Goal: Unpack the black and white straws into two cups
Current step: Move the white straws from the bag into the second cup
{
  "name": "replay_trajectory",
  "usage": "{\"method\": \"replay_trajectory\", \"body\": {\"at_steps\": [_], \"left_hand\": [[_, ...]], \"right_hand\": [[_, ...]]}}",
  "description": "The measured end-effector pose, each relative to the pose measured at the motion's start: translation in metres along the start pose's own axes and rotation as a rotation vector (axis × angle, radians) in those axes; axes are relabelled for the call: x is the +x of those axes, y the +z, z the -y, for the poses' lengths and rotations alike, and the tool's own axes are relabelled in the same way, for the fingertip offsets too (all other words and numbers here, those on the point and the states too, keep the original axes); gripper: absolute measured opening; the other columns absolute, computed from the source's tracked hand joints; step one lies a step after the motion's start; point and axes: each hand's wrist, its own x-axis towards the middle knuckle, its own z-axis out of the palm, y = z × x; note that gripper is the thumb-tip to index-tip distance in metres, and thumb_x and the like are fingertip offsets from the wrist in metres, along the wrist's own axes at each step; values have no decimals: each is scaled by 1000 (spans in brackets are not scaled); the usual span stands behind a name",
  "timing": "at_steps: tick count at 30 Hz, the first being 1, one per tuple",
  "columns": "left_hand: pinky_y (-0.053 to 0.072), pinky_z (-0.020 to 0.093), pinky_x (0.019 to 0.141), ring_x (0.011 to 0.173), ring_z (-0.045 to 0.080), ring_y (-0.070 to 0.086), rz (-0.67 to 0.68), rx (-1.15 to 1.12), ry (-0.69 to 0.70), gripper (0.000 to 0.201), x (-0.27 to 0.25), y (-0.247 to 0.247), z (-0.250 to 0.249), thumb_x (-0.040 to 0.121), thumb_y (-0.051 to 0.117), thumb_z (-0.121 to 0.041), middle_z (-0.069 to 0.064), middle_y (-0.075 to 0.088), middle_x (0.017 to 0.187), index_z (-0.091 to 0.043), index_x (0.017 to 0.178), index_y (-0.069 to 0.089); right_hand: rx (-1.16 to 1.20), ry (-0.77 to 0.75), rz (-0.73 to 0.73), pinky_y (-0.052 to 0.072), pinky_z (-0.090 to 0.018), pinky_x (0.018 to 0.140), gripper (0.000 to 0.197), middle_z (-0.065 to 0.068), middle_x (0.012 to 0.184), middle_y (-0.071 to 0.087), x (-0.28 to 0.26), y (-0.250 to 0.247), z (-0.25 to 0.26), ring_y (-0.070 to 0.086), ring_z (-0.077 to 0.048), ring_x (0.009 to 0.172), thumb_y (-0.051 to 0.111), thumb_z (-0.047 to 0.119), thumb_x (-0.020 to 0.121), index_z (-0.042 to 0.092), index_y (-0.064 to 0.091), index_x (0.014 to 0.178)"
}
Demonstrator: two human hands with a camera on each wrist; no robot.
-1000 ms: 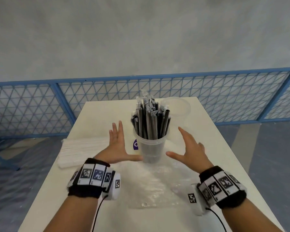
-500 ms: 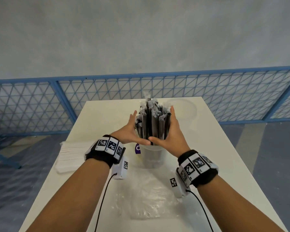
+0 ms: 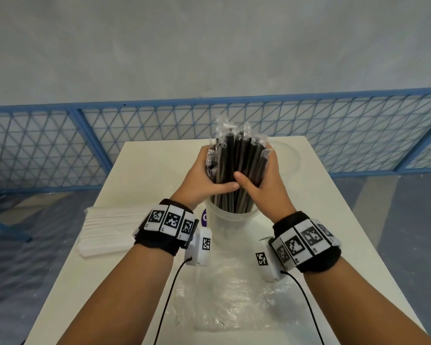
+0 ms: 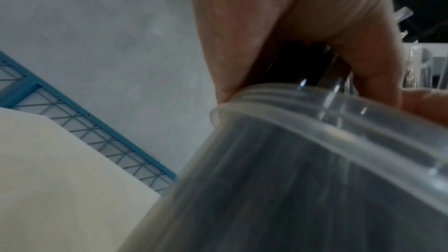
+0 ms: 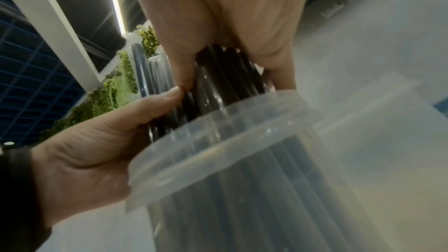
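A bundle of black straws (image 3: 237,160) in clear wrappers stands upright in a translucent cup (image 3: 230,221) at mid-table. My left hand (image 3: 200,175) wraps round the bundle's left side and my right hand (image 3: 265,181) round its right side, above the rim; the thumbs meet in front. In the left wrist view the left hand (image 4: 290,16) presses the straws (image 4: 298,64) over the cup (image 4: 315,179). The right wrist view shows the right hand (image 5: 230,7), the left hand (image 5: 92,150), the straws (image 5: 218,76) and the cup (image 5: 242,179). A pack of white straws (image 3: 107,227) lies flat at the left.
A second translucent cup (image 3: 288,158) stands behind and to the right, seen blurred as the second cup (image 5: 387,122). A crumpled clear plastic bag (image 3: 229,295) lies on the white table (image 3: 147,170) near me. A blue mesh fence (image 3: 60,145) runs behind the table.
Both hands rose from lying open beside the cup and closed round the black straws. The bundle, splayed before, now stands gathered tight with the thumbs touching in front.
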Motion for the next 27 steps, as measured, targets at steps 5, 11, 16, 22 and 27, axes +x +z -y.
{"method": "replay_trajectory", "body": {"at_steps": [5, 11, 16, 22, 27], "left_hand": [[49, 17, 91, 106, -2, 60, -21, 0, 58, 73, 0, -1, -12, 66, 80, 0, -10, 59, 114, -25, 122, 40], [47, 12, 86, 107, -6, 57, -100, -44, 109, 75, -10, 3, -13, 67, 79, 1, -11, 55, 116, -20, 126, 37], [49, 21, 92, 110, 2, 59, -97, -94, 96, 74, -15, -2, -16, 62, 85, -10, -7, 60, 117, -27, 122, 46], [45, 33, 103, 124, 13, 51, -37, -89, 104, 86, -27, -11, -14, 60, 78, -35, 2, 48, 136, -26, 135, 38], [41, 29, 103, 123, 8, 50, -31, 175, 250, 51, -22, 1, -31, 88, 46, -47, 0, 53, 131, -42, 137, 33]], "right_hand": [[0, -22, -12, 30, -29, 109, 71, 5, 134, 40, 3, 1, 7, 36, -11, 129, 57, 34, 85, 19, 20, 144], [105, 5, 0, 30, -45, 113, 72, 2, 141, 38, -1, 9, 10, 34, -12, 134, 53, 51, 80, 38, 17, 141], [199, -28, 8, 32, -32, 112, 88, 1, 145, 30, -4, 8, 25, 34, -6, 134, 61, 49, 74, 32, 11, 145], [82, -163, -86, 30, -11, 105, 74, 1, 135, 38, -17, 5, 25, 37, -4, 128, 59, 44, 79, 34, 21, 141], [-42, -297, -89, 33, -11, 98, 38, 5, 121, 48, -17, 15, 28, 42, 5, 115, 45, 12, 96, 29, 41, 129]]}}
